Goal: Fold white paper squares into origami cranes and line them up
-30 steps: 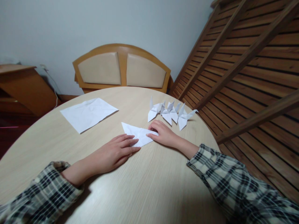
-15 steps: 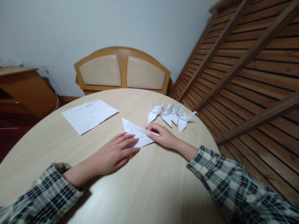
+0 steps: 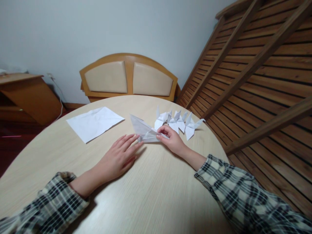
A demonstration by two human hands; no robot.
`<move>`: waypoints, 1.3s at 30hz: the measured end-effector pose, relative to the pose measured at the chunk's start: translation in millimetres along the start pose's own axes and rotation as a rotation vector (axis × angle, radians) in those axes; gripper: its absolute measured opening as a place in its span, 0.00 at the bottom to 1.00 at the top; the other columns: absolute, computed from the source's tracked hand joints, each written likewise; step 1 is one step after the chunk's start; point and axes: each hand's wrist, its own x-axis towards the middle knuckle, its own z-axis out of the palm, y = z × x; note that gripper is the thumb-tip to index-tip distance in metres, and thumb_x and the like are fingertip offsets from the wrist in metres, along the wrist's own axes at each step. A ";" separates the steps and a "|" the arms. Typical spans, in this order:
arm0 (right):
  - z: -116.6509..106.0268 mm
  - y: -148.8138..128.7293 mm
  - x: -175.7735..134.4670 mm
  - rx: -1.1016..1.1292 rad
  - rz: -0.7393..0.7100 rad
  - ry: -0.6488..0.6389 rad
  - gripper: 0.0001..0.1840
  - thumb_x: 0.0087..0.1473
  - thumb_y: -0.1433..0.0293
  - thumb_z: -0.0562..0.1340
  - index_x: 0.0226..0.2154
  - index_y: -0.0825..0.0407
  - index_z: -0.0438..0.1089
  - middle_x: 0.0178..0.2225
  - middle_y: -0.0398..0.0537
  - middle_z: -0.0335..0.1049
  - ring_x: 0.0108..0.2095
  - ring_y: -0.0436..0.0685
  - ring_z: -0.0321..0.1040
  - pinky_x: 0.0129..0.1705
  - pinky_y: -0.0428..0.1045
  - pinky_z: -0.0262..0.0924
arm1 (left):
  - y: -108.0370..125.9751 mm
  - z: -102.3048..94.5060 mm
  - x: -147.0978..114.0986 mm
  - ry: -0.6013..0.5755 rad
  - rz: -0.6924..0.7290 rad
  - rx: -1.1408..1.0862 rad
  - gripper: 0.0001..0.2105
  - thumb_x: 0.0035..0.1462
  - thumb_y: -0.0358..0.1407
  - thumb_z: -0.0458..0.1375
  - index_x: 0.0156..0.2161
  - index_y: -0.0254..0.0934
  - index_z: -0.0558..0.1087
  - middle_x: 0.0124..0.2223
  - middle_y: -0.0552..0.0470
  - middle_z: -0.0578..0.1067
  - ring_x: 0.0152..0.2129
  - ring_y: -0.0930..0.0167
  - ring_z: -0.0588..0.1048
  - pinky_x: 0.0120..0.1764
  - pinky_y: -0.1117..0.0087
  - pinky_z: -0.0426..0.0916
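A partly folded sheet of white paper stands tilted up from the round table, its layers spread a little apart. My right hand pinches its right corner between thumb and fingers. Fingers outstretched, my left hand lies low over the tabletop, its fingertips at the paper's lower left edge. Whether those fingertips press on the paper I cannot tell. Just beyond my right hand, several folded white paper cranes stand close together in a row.
Another sheet of white paper, creased, lies flat at the table's left. Behind the table is a wooden headboard with two beige panels. Wooden slats lean along the right side. A brown desk stands at the far left.
My right hand has lifted and tilted the folded paper, which lay flatter before. My left hand's fingers have slid back off the paper toward its edge. The view has shifted slightly.
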 end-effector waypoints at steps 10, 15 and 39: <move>18.4 -18.4 -13.0 -0.078 -0.169 0.055 0.05 0.55 0.73 0.58 0.36 0.48 0.66 0.39 0.47 0.69 0.43 0.56 0.67 0.49 0.55 0.63 | 9.0 32.4 16.8 0.230 -0.376 -0.686 0.35 0.63 0.43 0.56 0.69 0.42 0.44 0.66 0.33 0.60 0.59 0.55 0.67 0.58 0.43 0.64; 27.8 -26.0 -17.7 -0.108 -0.290 0.007 0.09 0.55 0.78 0.57 0.36 0.47 0.66 0.40 0.47 0.69 0.46 0.56 0.67 0.52 0.56 0.62 | 10.1 40.5 33.9 0.326 -0.434 -0.967 0.33 0.61 0.43 0.58 0.66 0.42 0.49 0.66 0.35 0.59 0.57 0.58 0.69 0.57 0.47 0.66; 39.9 -14.1 -21.0 0.039 -0.208 0.027 0.26 0.56 0.72 0.63 0.54 0.44 0.54 0.38 0.45 0.66 0.38 0.53 0.69 0.39 0.52 0.69 | 12.8 28.2 41.4 0.340 -0.469 -1.178 0.31 0.53 0.44 0.64 0.60 0.43 0.59 0.55 0.43 0.71 0.44 0.60 0.76 0.44 0.58 0.74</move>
